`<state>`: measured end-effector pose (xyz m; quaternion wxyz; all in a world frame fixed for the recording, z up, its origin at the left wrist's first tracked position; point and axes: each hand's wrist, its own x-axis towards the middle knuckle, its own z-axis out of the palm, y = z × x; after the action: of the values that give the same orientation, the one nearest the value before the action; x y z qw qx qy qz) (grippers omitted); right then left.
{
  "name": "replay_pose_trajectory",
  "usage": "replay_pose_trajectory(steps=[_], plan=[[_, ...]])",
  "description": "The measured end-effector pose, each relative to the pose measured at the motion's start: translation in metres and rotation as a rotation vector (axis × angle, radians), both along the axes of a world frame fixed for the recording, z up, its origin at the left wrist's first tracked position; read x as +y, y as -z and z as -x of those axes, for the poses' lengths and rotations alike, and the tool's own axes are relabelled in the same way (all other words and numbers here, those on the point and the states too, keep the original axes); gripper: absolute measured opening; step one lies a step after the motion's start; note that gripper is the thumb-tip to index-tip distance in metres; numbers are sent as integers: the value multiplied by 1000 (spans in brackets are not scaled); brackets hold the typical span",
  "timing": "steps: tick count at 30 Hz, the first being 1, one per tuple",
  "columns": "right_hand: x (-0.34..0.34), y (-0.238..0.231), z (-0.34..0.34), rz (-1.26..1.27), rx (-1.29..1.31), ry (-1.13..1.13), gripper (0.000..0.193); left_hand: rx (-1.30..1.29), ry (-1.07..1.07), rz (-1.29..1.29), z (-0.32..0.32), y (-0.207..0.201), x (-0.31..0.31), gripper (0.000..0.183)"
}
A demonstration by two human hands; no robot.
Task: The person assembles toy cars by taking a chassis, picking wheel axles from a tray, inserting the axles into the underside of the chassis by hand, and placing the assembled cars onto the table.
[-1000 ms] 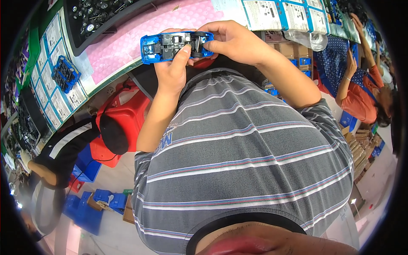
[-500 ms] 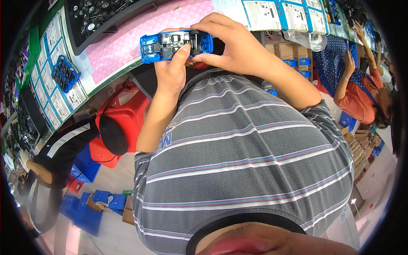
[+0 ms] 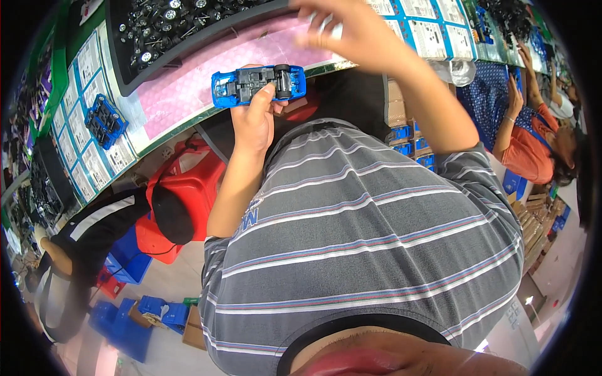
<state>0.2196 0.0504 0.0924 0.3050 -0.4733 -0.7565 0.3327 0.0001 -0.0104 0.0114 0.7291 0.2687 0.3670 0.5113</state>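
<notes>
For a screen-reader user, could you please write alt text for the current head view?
A person's left hand holds a blue toy car, its black underside up, beside a pink mat. The blurred right hand is off the car, near a black tray of small wheels; a second blue car lies at left.

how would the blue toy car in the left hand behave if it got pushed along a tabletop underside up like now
The blue toy car is probably stiff: its body shows no bend in the left hand. Its shiny blue shell may be slippery. With the black wheels facing up, it would likely slide, not roll.
</notes>
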Motion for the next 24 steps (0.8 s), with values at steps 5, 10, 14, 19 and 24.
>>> replay_pose_trajectory(steps=[5,10,14,19,24], plan=[[95,4,-23,-179,-350,160,28,14,37,-37,-1,2,6,33],[122,12,-11,-116,-458,82,27,-11,12,-18,2,4,2,35],[126,23,-17,-238,-391,150,18,-35,17,11,3,9,0,34],[119,24,-15,-95,-224,309,14,-15,36,-25,4,8,-1,34],[121,27,-22,-257,-457,179,17,-28,35,-35,4,8,-5,35]])
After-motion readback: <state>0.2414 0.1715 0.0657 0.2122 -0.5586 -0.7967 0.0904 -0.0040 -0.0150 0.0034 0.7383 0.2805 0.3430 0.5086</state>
